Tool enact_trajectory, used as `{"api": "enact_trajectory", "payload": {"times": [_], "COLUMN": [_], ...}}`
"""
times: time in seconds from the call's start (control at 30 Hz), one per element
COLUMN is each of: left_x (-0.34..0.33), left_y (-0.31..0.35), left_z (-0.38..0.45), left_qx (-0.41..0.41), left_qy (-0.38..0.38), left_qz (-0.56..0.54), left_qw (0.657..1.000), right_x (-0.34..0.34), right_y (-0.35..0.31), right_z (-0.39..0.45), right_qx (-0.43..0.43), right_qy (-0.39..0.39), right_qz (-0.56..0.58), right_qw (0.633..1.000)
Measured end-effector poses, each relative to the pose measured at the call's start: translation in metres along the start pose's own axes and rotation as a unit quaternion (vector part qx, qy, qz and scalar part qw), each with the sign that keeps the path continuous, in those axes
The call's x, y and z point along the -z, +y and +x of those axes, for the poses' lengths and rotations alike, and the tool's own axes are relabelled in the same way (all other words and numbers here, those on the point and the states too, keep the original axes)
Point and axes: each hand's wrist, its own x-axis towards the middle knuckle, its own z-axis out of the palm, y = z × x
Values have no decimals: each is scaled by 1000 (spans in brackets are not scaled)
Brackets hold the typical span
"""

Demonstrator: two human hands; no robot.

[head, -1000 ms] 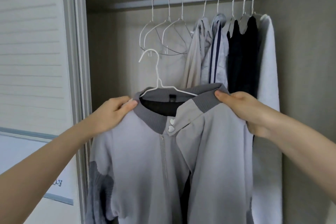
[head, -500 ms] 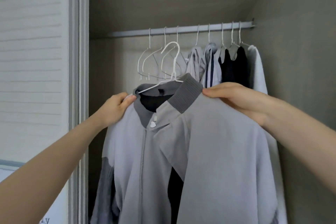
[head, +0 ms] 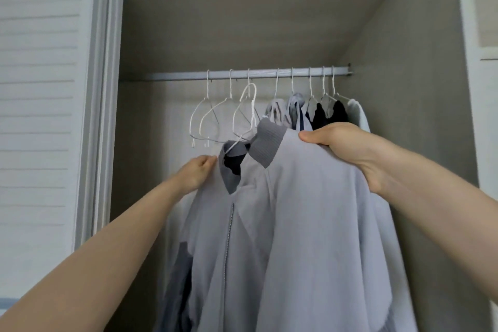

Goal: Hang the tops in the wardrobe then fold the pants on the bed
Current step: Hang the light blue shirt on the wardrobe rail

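Wardrobe rail (head: pixel 242 74), both hands gripping grey jacket (head: pixel 310 210), hook apparently below rail

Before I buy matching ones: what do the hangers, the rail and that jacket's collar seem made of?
The empty hangers look like thin wire with a white coating: slim, bent, matte. The rail seems metal with a dull silver finish. The jacket's collar looks like grey ribbed knit, with fine parallel ridges showing.
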Motion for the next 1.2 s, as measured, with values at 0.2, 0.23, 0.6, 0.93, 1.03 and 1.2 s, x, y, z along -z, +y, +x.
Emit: {"api": "enact_trajectory", "payload": {"times": [0.2,0.23,0.6,0.93,1.03,1.2], "left_x": [-19,-21,-6,-12,-21,-45], "left_y": [40,45,88,35,15,-3], "left_z": [-6,-4,-7,-7,4,26], "left_qx": [24,16,-83,-151,-136,-130], "left_qy": [-146,-164,-163,51,116,115], "left_qz": [-196,-226,-428,-107,-41,-2], "left_qw": [969,960,885,981,983,985], "right_x": [-11,-15,-79,-115,-107,-96], "right_y": [-26,-31,-97,-69,-52,-35], "right_z": [9,12,98,187,218,261], "right_qx": [35,44,132,169,172,201], "right_qy": [85,85,160,196,196,218], "right_qz": [-22,-18,125,-25,-96,-147], "right_qw": [996,995,970,966,961,944]}}
